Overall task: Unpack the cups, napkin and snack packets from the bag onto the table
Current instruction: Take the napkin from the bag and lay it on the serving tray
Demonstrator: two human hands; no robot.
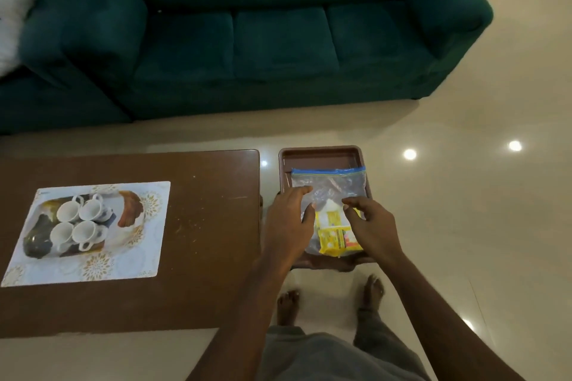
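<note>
A clear zip bag (334, 185) with a blue seal lies in a brown tray (318, 153) just right of the table. Inside it I see yellow snack packets (335, 238) and something white, perhaps a napkin (328, 206). My left hand (288, 223) rests on the bag's left side with fingers stretched out over the plastic. My right hand (371, 226) has curled fingers that pinch the plastic above the packets. Several white cups (79, 221) stand grouped on a patterned placemat (130, 257) on the brown table (204, 226).
A dark green sofa (247, 40) runs along the far side, with a white cushion (15, 6) at the left. The glossy tiled floor (464, 195) spreads to the right. My bare feet (288, 306) stand below the tray.
</note>
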